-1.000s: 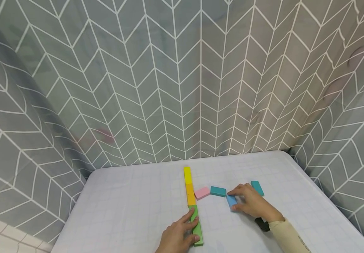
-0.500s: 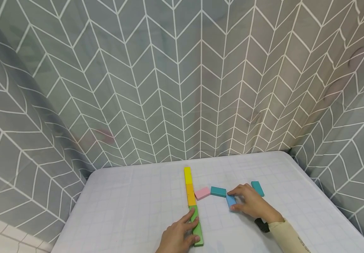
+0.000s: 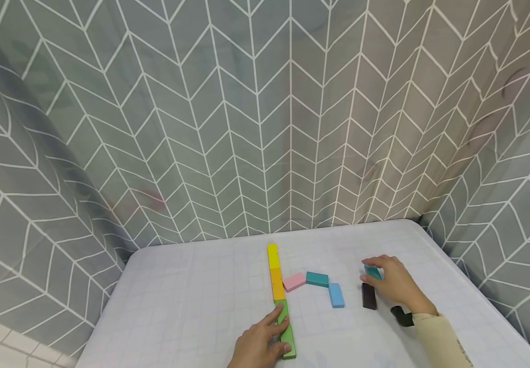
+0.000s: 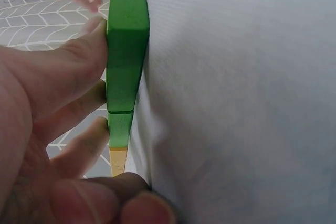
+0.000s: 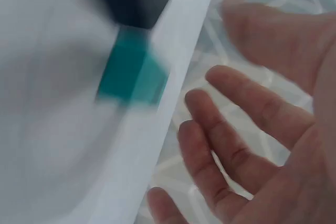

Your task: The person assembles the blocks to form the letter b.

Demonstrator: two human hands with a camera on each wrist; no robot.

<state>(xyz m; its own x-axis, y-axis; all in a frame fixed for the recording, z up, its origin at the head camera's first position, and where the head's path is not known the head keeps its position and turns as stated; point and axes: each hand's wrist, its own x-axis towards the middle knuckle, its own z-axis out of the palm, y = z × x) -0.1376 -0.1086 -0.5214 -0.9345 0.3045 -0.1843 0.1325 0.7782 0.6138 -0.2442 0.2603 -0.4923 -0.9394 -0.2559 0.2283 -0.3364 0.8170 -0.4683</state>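
My left hand [image 3: 257,340] rests its fingertips and thumb on green blocks [image 3: 289,337] lying end to end; in the left wrist view thumb and fingers press along the top of the nearer green block [image 4: 126,56]. Over a teal block [image 3: 373,272] at the right hovers my right hand [image 3: 397,283], thumb and fingers spread on either side. In the right wrist view that teal block [image 5: 126,72] is blurred and apart from the fingers. A black block [image 3: 369,297] lies just in front of it. Further left sits a light blue block [image 3: 336,295], touched by neither hand.
Beyond the green blocks, an orange block [image 3: 277,284] and a yellow block [image 3: 273,255] continue the straight row. A pink block [image 3: 294,281] and another teal block [image 3: 317,279] run from the row towards the blue one. Patterned curtains [image 3: 265,128] surround the white table [image 3: 191,296].
My right hand has let go of the light blue block and moved right to the teal block, uncovering the black block. The left hand stays in place.
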